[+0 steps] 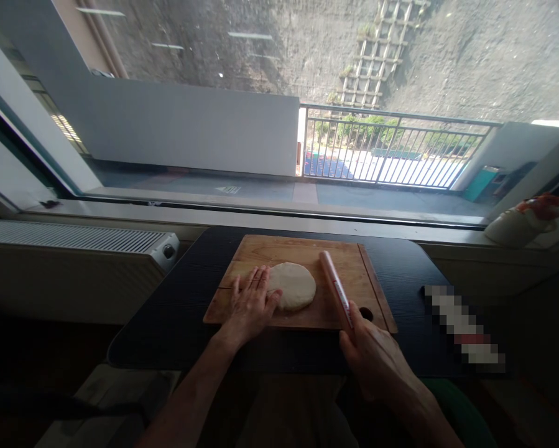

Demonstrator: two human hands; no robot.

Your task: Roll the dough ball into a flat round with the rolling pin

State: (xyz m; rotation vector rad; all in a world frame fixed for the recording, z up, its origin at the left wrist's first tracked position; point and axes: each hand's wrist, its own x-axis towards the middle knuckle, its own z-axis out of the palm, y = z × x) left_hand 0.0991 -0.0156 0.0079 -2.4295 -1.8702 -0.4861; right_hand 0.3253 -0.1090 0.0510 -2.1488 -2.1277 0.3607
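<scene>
Dark worktop (176, 305) by a window (279, 112), left hand (254, 302) loosely spread on dough (295, 285) atop a board (283, 249), right hand (372, 348) gripping a rolling pin (334, 281).

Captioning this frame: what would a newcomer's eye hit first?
Probably the pale, flattened dough mid-board, with the left hand spread at its left edge. Next, the pinkish rod gripped in the right hand, slanting across the right part of the wooden board. Then the bright railing outdoors, above and right of center.
</scene>
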